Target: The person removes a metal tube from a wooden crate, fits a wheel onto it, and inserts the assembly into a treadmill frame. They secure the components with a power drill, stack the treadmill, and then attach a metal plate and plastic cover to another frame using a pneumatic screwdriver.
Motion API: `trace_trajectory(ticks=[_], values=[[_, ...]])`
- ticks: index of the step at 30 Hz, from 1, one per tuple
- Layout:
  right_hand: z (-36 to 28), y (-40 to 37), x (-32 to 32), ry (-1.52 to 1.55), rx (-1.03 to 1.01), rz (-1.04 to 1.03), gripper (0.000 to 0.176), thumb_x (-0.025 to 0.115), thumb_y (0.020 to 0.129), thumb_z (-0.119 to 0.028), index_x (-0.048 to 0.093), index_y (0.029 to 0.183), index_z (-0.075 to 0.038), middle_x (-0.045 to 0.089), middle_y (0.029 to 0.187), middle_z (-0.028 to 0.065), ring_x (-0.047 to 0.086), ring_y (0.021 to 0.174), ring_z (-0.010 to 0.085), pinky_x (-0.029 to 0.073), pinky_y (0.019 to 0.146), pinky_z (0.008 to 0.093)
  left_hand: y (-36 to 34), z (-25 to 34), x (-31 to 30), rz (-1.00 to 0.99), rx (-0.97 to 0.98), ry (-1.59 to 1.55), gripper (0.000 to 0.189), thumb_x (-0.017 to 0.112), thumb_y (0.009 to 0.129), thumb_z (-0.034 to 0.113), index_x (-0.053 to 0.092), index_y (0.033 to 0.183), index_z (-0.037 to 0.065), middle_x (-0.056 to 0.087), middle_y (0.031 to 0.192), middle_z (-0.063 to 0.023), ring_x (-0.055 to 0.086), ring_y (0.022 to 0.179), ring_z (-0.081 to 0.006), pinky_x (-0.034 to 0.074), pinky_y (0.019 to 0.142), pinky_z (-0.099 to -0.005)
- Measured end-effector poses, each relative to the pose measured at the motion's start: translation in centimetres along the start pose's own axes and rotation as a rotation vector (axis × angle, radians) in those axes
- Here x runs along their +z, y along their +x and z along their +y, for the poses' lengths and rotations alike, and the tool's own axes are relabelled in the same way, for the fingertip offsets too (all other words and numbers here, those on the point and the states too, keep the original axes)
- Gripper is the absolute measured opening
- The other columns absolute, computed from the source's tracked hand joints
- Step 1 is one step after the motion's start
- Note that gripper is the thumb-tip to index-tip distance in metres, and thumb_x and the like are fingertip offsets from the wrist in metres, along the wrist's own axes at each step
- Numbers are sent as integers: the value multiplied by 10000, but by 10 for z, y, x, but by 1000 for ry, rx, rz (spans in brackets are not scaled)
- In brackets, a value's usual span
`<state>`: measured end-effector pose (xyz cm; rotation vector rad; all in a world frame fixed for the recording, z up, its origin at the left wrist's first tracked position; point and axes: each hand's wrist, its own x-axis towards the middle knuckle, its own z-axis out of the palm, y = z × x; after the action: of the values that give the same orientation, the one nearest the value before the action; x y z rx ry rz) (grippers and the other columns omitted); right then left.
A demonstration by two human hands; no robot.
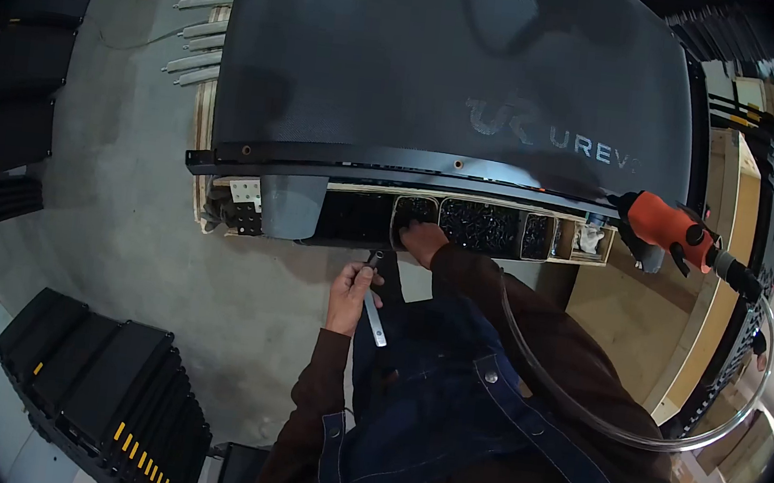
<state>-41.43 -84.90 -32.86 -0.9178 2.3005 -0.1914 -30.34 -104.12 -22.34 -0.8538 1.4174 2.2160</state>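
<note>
My left hand (349, 296) is closed around a slim silver metal bar (375, 323), whose dark, ring-like end (375, 258) sticks out above the fingers. It is held in front of the apron, below the parts trays. My right hand (424, 242) reaches into a small open bin (415, 205) under the near edge of a large dark panel (377, 71) with white lettering. Its fingertips are down in the bin, and what they touch is hidden. Just to the right is a wider bin of small black screw-like parts (481, 225).
An orange power tool (667, 226) with a clear hose (639, 442) rests at the panel's right corner. Several silver rods (202, 41) jut out at left. Stacked black units (109, 373) stand lower left. A wooden box (659, 303) is on the right.
</note>
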Motion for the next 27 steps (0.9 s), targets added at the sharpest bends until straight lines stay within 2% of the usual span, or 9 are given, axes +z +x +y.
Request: trace_trajectory(ticks=[3, 6, 10, 12, 13, 15, 16, 19, 27], values=[[7, 7, -10, 13, -81, -25, 119, 603, 846, -115, 697, 895, -61, 708, 901, 183, 712, 858, 371, 580, 732, 480, -9, -4, 8, 24, -15, 2, 313, 610, 1019, 324, 563, 1093, 24, 644, 934, -104, 599, 608, -150, 511, 560, -271], [6, 6, -12, 32, -58, 19, 91, 622, 823, -112, 699, 841, -70, 716, 879, 186, 714, 860, 373, 579, 727, 483, -17, -6, 14, 37, -3, -7, 319, 602, 1025, 324, 555, 1119, 23, 630, 927, -100, 600, 609, -159, 512, 570, -268], [19, -3, -12, 62, -132, 169, 107, 659, 832, -111, 719, 903, -57, 718, 874, 187, 726, 807, 325, 584, 699, 433, -26, -4, 23, 82, 31, -51, 353, 610, 1021, 333, 549, 1153, 11, 604, 888, -87, 601, 600, -163, 509, 567, -273], [15, -14, -43, 973, 279, -5, 152, 683, 906, -138, 726, 1018, -44, 733, 883, 134, 717, 760, 212, 574, 648, 340, -26, 1, 29, 91, 38, -47, 372, 616, 1018, 341, 546, 1162, 6, 593, 872, -81, 602, 601, -164, 508, 566, -275], [13, -21, -54, 970, 271, 2, 152, 683, 906, -138, 726, 1018, -44, 733, 883, 134, 717, 760, 212, 574, 648, 340, -26, 5, 34, 73, 76, -39, 377, 620, 1016, 341, 544, 1163, 2, 583, 857, -75, 603, 604, -163, 509, 565, -277], [7, -48, -78, 1562, 227, 47, 219, 684, 964, -194, 710, 1106, -29, 738, 926, 76, 681, 744, 114, 547, 620, 263, -27, 16, 48, 48, 128, -33, 382, 624, 1013, 341, 542, 1164, -1, 574, 842, -69, 605, 606, -161, 510, 564, -279], [-2, -70, -112, 1600, 166, 62, 224, 660, 991, -212, 703, 1106, -25, 740, 967, 47, 680, 759, 96, 542, 639, 242, -28, 23, 57, 35, 167, 18, 374, 623, 1014, 334, 542, 1163, 1, 568, 832, -65, 608, 610, -159, 511, 564, -280], [-14, -113, -153, 1715, 39, 123, 235, 675, 983, -221, 706, 1104, -22, 717, 943, 50, 686, 796, 110, 558, 719, 251, -30, 41, 86, -19, 271, 106, 352, 615, 1019, 315, 542, 1161, 1, 564, 825, -60, 614, 621, -153, 514, 567, -280], [-2, -175, -197, 1772, -95, 328, 191, 681, 966, -142, 714, 1069, 16, 711, 925, 78, 700, 821, 137, 581, 740, 282, -51, 72, 153, -55, 446, 243, 257, 594, 1028, 214, 548, 1158, -4, 602, 881, -77, 640, 661, -148, 529, 592, -284]])
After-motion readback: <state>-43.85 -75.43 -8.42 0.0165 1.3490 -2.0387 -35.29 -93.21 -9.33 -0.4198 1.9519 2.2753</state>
